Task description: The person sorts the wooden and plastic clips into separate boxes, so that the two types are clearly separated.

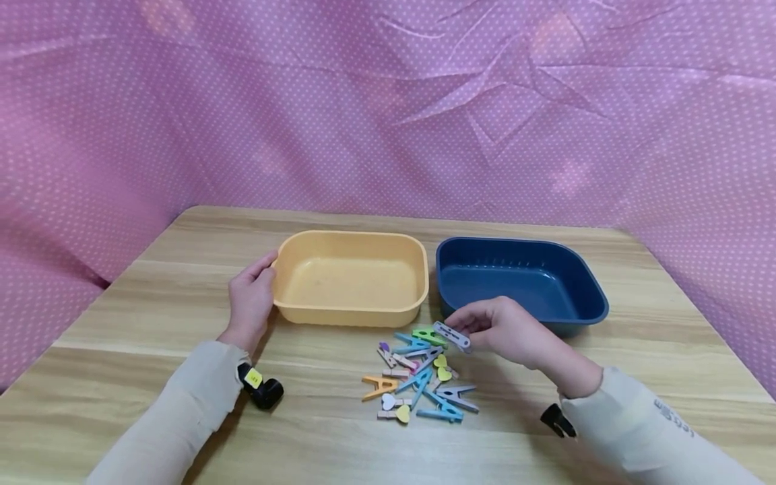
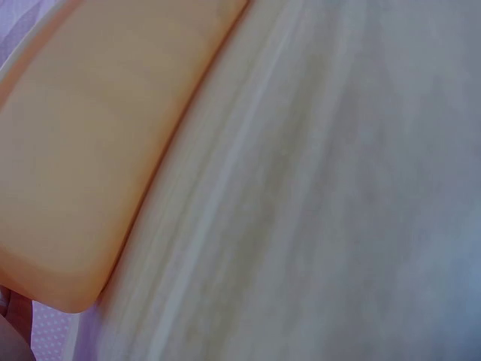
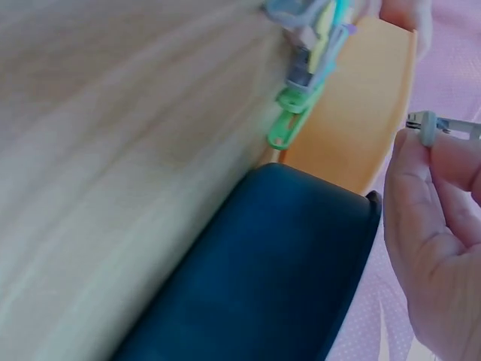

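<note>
Left hand point(image 1: 250, 296) gripped the yellow tub point(image 1: 348, 316) at its edge, right hand point(image 1: 503, 330) pinched a grey clip point(image 1: 451, 335), open table point(image 1: 667, 330) alongside

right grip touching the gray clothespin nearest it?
Touching. The right wrist view shows the right grip pinching the gray clothespin between thumb and finger.

Orange-yellow rounded-rectangular tub point(image 1: 348, 316), navy-blue rounded-rectangular tub point(image 1: 515, 286): both are showing solid colour. Plastic clothespins point(image 1: 441, 415): are showing blue, lilac-grey, green, orange. Pink-purple cloth point(image 1: 376, 135): is displaying white dots. Wood-grain tabletop point(image 1: 151, 323): is showing tan.
</note>
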Demonstrator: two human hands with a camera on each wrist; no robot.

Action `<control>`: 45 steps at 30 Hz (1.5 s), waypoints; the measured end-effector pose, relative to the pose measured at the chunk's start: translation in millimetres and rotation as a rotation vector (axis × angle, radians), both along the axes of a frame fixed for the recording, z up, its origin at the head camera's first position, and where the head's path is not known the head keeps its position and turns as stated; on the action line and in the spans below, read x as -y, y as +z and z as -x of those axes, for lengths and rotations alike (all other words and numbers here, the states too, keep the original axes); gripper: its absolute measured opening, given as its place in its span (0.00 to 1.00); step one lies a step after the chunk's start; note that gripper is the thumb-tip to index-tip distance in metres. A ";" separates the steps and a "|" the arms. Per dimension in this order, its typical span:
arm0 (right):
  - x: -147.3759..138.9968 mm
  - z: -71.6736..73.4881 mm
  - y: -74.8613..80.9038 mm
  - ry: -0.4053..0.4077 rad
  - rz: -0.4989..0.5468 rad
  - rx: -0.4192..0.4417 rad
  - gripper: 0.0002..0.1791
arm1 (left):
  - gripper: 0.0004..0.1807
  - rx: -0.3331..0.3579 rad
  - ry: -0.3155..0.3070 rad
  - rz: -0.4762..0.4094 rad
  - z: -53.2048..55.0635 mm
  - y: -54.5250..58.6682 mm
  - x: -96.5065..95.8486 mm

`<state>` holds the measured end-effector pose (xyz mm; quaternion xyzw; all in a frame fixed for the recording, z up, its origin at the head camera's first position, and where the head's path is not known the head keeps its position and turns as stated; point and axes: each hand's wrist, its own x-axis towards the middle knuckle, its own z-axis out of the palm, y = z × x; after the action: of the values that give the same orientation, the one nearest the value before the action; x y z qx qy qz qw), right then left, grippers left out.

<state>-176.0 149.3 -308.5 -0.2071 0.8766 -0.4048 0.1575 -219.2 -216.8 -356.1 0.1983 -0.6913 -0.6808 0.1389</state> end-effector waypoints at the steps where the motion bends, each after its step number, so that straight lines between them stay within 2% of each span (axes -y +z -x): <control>1: 0.6 0.7 1.4 -0.010 0.001 -0.004 0.13 | 0.21 -0.001 -0.002 0.001 0.3 0.2 0.0; 7: 5.2 3.8 7.7 -0.042 0.038 -0.003 0.12 | 0.21 0.009 -0.010 -0.016 0.6 0.8 0.7; 16: 15.1 9.6 11.1 -0.087 0.079 -0.013 0.13 | 0.21 0.016 0.010 0.021 -0.6 0.9 0.6; 22: 25.4 14.2 14.4 -0.130 0.130 0.020 0.13 | 0.21 0.022 0.006 0.027 -1.1 0.0 0.8; 30: 42.0 24.9 14.1 -0.192 0.247 0.059 0.14 | 0.21 0.014 -0.003 0.025 -1.5 -1.5 1.0; 36: 50.3 30.8 8.3 -0.206 0.368 0.050 0.14 | 0.21 -0.004 -0.002 0.046 -0.7 -2.3 -0.4; 45: 65.3 39.2 5.9 -0.228 0.464 0.028 0.15 | 0.21 0.006 -0.008 0.066 -0.4 -2.7 0.9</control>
<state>-215.2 84.0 -302.6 -0.1320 0.7756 -0.6131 0.0715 -218.8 -217.7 -358.8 0.1929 -0.7145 -0.6576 0.1409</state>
